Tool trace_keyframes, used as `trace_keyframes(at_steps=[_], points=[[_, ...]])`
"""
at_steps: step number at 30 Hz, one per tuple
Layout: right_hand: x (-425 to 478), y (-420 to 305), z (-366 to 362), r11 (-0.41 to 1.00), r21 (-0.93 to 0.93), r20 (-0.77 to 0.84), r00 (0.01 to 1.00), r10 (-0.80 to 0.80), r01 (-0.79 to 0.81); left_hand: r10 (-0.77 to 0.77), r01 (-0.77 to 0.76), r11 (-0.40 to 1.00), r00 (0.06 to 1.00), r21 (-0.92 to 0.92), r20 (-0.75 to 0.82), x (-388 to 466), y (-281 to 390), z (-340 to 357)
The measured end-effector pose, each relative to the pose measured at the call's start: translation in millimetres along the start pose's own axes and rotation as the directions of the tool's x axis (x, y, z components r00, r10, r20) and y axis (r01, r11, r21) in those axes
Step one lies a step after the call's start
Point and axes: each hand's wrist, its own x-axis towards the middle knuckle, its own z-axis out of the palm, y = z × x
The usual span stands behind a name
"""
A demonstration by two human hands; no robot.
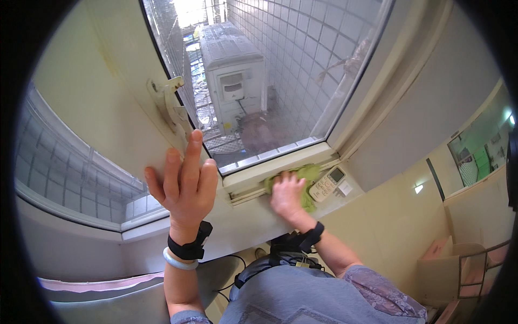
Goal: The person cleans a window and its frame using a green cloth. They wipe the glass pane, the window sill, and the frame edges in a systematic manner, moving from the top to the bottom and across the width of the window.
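Note:
My right hand presses on a crumpled green cloth at the lower track of the window frame. Beside the cloth, an air-conditioner remote control lies on the white sill, with a small white plug-like object at its right. My left hand is raised with its fingers apart, near the edge of the window frame and just below the window handle. It holds nothing; whether its fingertips touch the frame cannot be told. Both wrists wear black straps, and the left one also has a pale bangle.
Behind the glass stand an outdoor air-conditioner unit and a tiled wall. Another window pane is at the left. Below it is a grey item with a pink edge. Shelf-like furniture stands at the lower right.

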Motion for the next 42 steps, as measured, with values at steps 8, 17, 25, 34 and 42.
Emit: trace_keyframes(at_steps=[8,17,25,34,42], points=[[16,56,5,0.818,0.461,-0.647,0.762,0.044,0.343,0.042,-0.041,0.999,0.998,-0.021,0.057,-4,-5,-3],[39,151,-1,0.905,0.374,-0.826,0.517,0.225,0.203,0.044,-0.043,0.999,0.996,-0.011,0.077,-5,-5,-5],[24,98,19,0.87,0.487,-0.451,0.876,0.169,0.083,0.05,-0.05,0.999,0.996,-0.003,0.073,-1,-2,-5],[39,140,14,0.437,0.895,-0.404,0.575,0.711,0.089,0.036,-0.036,0.999,0.996,0.005,0.086,-3,-2,-7],[17,113,28,0.892,0.433,-0.56,0.736,0.382,-0.133,0.047,-0.048,0.999,0.995,0.019,0.083,-3,-3,-7]])
